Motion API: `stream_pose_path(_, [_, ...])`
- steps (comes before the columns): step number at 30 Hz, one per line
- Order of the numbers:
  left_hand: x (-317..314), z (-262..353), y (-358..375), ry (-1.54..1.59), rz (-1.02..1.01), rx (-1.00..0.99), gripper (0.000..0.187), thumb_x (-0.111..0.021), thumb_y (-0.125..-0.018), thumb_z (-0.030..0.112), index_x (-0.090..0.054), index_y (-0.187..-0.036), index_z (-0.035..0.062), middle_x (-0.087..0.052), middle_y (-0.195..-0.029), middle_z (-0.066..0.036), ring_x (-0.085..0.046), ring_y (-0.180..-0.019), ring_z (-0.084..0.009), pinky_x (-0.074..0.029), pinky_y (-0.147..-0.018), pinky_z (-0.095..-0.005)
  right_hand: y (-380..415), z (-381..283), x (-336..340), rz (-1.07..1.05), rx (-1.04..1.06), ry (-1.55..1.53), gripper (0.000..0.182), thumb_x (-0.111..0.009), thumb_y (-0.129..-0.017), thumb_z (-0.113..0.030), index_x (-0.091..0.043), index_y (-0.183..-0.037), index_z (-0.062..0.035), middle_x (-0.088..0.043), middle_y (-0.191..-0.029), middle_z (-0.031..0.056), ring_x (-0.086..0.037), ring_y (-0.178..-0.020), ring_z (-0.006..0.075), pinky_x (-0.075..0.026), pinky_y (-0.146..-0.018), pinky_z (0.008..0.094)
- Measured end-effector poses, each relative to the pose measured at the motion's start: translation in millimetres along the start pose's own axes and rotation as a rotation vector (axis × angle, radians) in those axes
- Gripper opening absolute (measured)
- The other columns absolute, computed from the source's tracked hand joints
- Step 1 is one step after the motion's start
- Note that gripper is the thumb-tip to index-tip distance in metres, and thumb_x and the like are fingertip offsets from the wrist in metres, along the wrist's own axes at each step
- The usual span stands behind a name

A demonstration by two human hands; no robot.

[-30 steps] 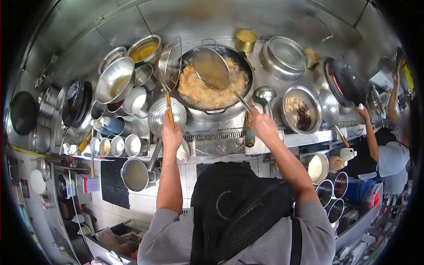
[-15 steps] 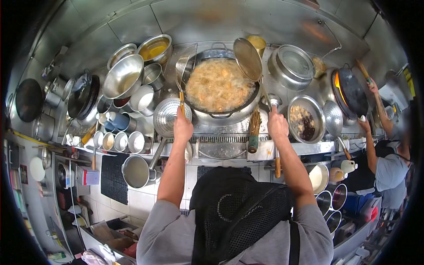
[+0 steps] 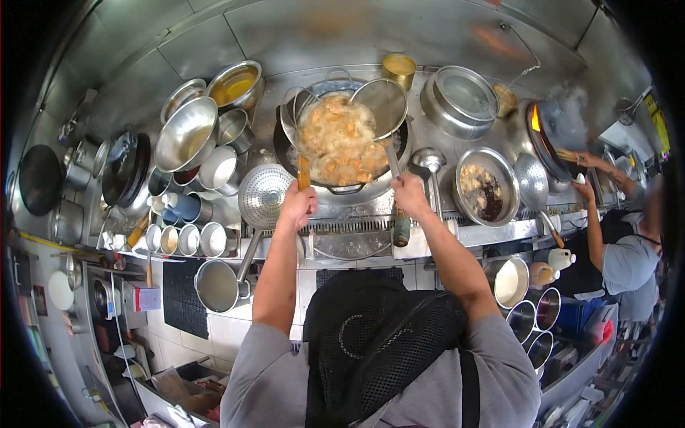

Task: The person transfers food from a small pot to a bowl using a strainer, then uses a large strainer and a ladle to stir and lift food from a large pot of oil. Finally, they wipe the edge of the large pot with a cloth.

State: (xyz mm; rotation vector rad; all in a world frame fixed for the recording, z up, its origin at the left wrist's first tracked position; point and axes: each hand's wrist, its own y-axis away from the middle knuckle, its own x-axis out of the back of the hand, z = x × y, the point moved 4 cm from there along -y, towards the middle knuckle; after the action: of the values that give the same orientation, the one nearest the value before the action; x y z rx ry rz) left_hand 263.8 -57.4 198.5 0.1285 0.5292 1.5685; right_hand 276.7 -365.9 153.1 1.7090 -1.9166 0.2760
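Observation:
My left hand (image 3: 297,205) is closed around the wooden handle of a wire strainer (image 3: 288,120), its basket at the left side of the wok. In my right hand (image 3: 410,196) is the metal handle of a round mesh skimmer (image 3: 382,108), tilted over the wok's right side. Between the two tools, orange-brown pieces of frying food (image 3: 341,135) bubble in pale, foaming oil. The wok (image 3: 408,146) sits on the range ahead of me. A bamboo brush (image 3: 402,228) with a green end lies just below my right hand.
A perforated ladle (image 3: 265,196) rests left of the wok. To the right are a soup ladle (image 3: 429,158), a bowl of food bits (image 3: 464,214) and a lidded pot (image 3: 435,107). Metal bowls (image 3: 187,132) crowd the left. A co-worker (image 3: 628,257) stands at a flaming wok, far right.
The mesh skimmer and my right hand have moved left and inward. The strainer now dips further in, and more orange food shows gathered between the two. Smoke rises at the co-worker's wok.

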Motion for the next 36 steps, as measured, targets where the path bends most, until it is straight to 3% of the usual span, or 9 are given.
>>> stream_pose_path(7, [1, 11, 24, -0.088, 0.078, -0.148, 0.027, -0.049, -0.086, 0.0, -0.047, -0.112, 0.0063, -0.045, -0.071, -0.001, -0.04, -0.052, -0.0063, -0.03, -0.04, -0.0219, 51, -66, 43, 0.052, 0.157, 0.219, 0.028, -0.06, -0.091, -0.02, -0.06, -0.11, 0.0014, -0.066, -0.089, 0.0304, -0.064, -0.088, 0.0475, -0.05, -0.08, 0.0513])
stream_pose_path(8, [39, -22, -17, -0.577, 0.225, -0.357, 0.041, -0.049, -0.088, 0.003, -0.046, -0.128, 0.0052, -0.058, -0.079, -0.01, -0.057, -0.06, -0.0197, -0.046, -0.049, -0.0325, 50, -58, 43, 0.11, 0.302, 0.255, 0.028, -0.059, -0.092, -0.022, -0.058, -0.112, -0.002, -0.066, -0.086, 0.0299, -0.063, -0.085, 0.0488, -0.05, -0.077, 0.0544])
stream_pose_path(9, [37, -20, -12, -0.573, 0.229, -0.356, 0.041, -0.049, -0.088, 0.003, -0.046, -0.128, 0.0052, -0.058, -0.079, -0.01, -0.057, -0.06, -0.0197, -0.046, -0.049, -0.0325, 58, -64, 46, 0.107, 0.306, 0.257, 0.028, -0.059, -0.092, -0.022, -0.058, -0.112, -0.002, -0.066, -0.086, 0.0299, -0.063, -0.085, 0.0488, -0.05, -0.077, 0.0544])
stream_pose_path(11, [26, 9, 23, -0.965, 0.446, -0.605, 0.053, -0.049, -0.087, 0.004, -0.042, -0.139, 0.0041, -0.066, -0.101, -0.024, -0.066, -0.09, -0.039, -0.052, -0.078, -0.0449, 78, -86, 60, 0.117, 0.231, 0.44, 0.031, -0.058, -0.092, -0.024, -0.056, -0.117, -0.0051, -0.066, -0.086, 0.0299, -0.063, -0.085, 0.0489, -0.05, -0.076, 0.056])
stream_pose_path(12, [22, 20, 35, -0.964, 0.447, -0.605, 0.053, -0.049, -0.087, 0.004, -0.042, -0.139, 0.0041, -0.066, -0.101, -0.024, -0.066, -0.09, -0.039, -0.052, -0.078, -0.0449, 81, -86, 63, 0.116, 0.233, 0.441, 0.031, -0.058, -0.092, -0.024, -0.056, -0.117, -0.0051, -0.066, -0.086, 0.0299, -0.063, -0.085, 0.0489, -0.05, -0.076, 0.056])
stream_pose_path(14, [20, 33, 49, -0.914, 0.397, -0.427, 0.057, -0.049, -0.086, 0.004, -0.036, -0.142, 0.0001, -0.059, -0.114, -0.034, -0.057, -0.108, -0.05, -0.044, -0.095, -0.0521, 84, -84, 70, 0.084, 0.247, 0.538, 0.032, -0.056, -0.093, -0.026, -0.055, -0.12, -0.0084, -0.066, -0.085, 0.0295, -0.063, -0.083, 0.0491, -0.05, -0.074, 0.057])
stream_pose_path(25, [31, 67, 60, -1.064, 0.387, -0.689, 0.058, -0.048, -0.084, -0.002, -0.036, -0.141, 0.0008, -0.063, -0.095, -0.034, -0.06, -0.085, -0.0522, -0.046, -0.076, -0.0591, 132, -73, 143, 0.004, 0.369, 0.589, 0.034, -0.058, -0.092, -0.024, -0.059, -0.125, -0.0133, -0.067, -0.08, 0.0235, -0.065, -0.08, 0.0443, -0.051, -0.073, 0.0527])
stream_pose_path(30, [27, 65, 11, -1.194, 0.434, -0.564, 0.059, -0.05, -0.083, 0.0, -0.036, -0.141, 0.0024, -0.063, -0.099, -0.032, -0.061, -0.088, -0.0503, -0.047, -0.077, -0.0579, 134, -69, 148, -0.076, 0.399, 0.739, 0.034, -0.059, -0.092, -0.025, -0.059, -0.125, -0.0171, -0.068, -0.08, 0.0218, -0.065, -0.079, 0.0425, -0.052, -0.073, 0.0516])
stream_pose_path(36, [28, 46, -4, -1.309, 0.298, -0.488, 0.06, -0.051, -0.083, 0.004, -0.035, -0.141, 0.0022, -0.064, -0.093, -0.032, -0.063, -0.085, -0.0498, -0.05, -0.077, -0.0568, 119, -43, 135, -0.031, 0.268, 0.905, 0.036, -0.053, -0.096, -0.028, -0.053, -0.131, -0.0244, -0.07, -0.089, 0.0159, -0.066, -0.079, 0.0398, -0.052, -0.072, 0.0512])
